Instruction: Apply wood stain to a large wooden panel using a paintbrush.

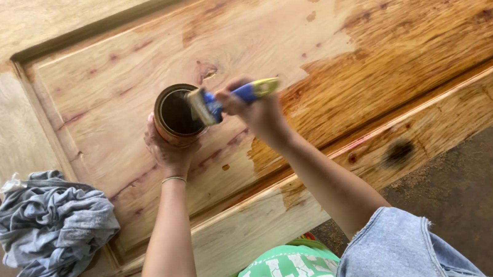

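- Head view, closest to me: a bent knee in pale denim (395,251) and a green patterned top (280,274) at the bottom edge.
- My left hand (164,151) is wrapped round the open tin (176,114), which stands on the wooden door panel (99,93); fingers closed on its side.
- My right hand (259,112) is clamped on the blue-handled brush (226,97), bristles at the tin's rim.
- Risk as I see it: a loaded brush could drip on the bare pale wood, or the tin could tip if my hold slackens.
- The grey rag (50,232) sits well apart at the left edge, so a spill might soak in first.
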